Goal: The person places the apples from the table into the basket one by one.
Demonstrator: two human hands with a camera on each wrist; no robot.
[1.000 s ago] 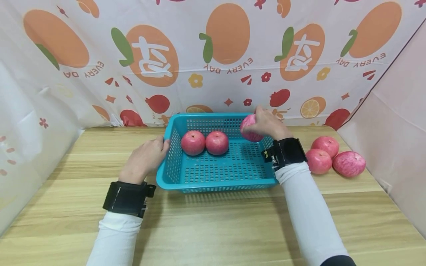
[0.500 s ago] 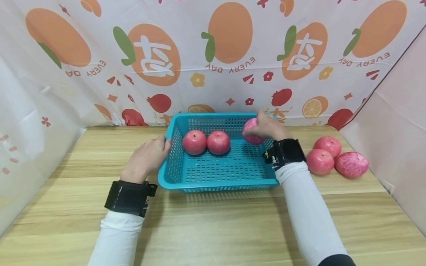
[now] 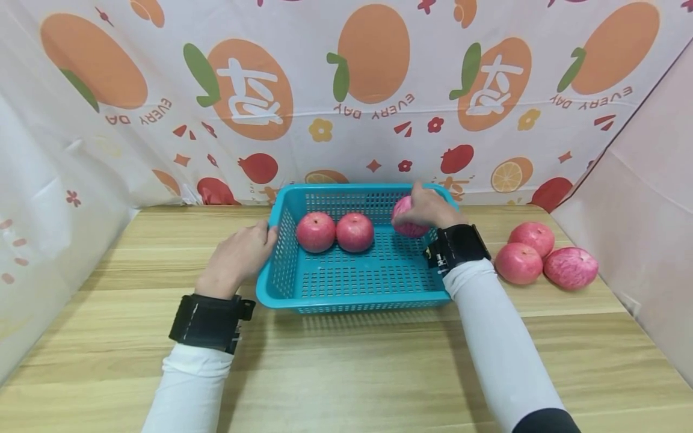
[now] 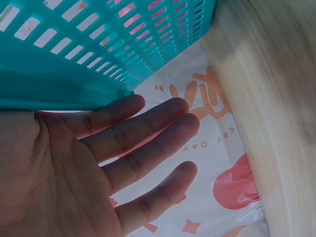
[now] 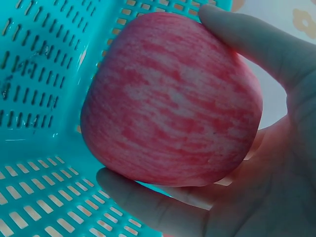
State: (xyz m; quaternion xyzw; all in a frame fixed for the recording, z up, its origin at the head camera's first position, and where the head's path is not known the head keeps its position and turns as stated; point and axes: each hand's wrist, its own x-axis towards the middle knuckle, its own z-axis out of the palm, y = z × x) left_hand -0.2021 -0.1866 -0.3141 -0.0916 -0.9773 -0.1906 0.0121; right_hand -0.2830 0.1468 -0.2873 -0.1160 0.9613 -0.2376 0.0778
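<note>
My right hand (image 3: 431,207) grips a streaked pink-red apple (image 3: 407,218) inside the back right part of a turquoise plastic basket (image 3: 357,299). In the right wrist view, thumb and fingers spread around opposite sides of this apple (image 5: 170,98). Two more red apples, a left one (image 3: 316,232) and a right one (image 3: 355,232), sit side by side toward the basket's left. My left hand (image 3: 238,255) is at the basket's left rim. The left wrist view shows its fingers (image 4: 148,163) extended loosely outside the perforated wall (image 4: 98,39); the thumb is hidden there.
Right of the basket, three more apples sit grouped on the wooden table (image 3: 346,373): one behind (image 3: 532,239), one in front (image 3: 518,263) and a streaked one (image 3: 571,267) at the right. A fruit-print cloth (image 3: 368,150) hangs behind the table.
The right hand has lowered the apple slightly into the basket, then shifted it a little left. The left hand keeps its place at the rim.
</note>
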